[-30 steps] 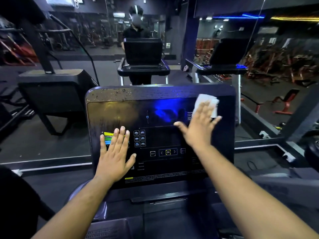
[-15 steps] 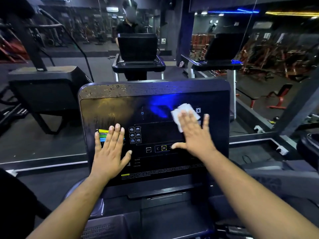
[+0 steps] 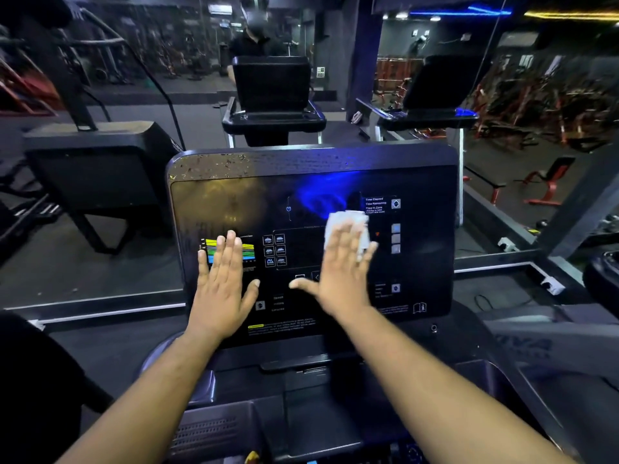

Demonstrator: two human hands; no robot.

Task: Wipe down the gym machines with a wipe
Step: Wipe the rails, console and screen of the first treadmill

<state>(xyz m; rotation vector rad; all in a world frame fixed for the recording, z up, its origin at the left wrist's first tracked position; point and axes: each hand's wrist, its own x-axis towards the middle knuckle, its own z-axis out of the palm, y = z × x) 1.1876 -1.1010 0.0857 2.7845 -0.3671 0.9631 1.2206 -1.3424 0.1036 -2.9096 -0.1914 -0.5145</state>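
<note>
A dark treadmill console panel [image 3: 422, 249] fills the middle of the head view, with printed buttons and a blue light reflection. My right hand [image 3: 341, 272] lies flat on the panel's centre with straight fingers, pressing a white wipe [image 3: 345, 219] against the surface; the wipe sticks out beyond the fingertips. My left hand [image 3: 222, 283] rests flat and spread on the panel's lower left, its fingertips over a coloured chart sticker [image 3: 249, 251]. The top edge of the console [image 3: 234, 162] is speckled with dust or droplets.
A mirror wall ahead reflects a person [image 3: 256, 38] behind another console [image 3: 273, 88]. A black machine housing [image 3: 93, 155] stands to the left. Red benches [image 3: 549, 182] sit on the floor at right. The treadmill's lower tray [image 3: 301, 416] lies below my arms.
My right hand has slid the wipe from the panel's upper right toward the centre and down. My left hand stayed pressed on the lower left.
</note>
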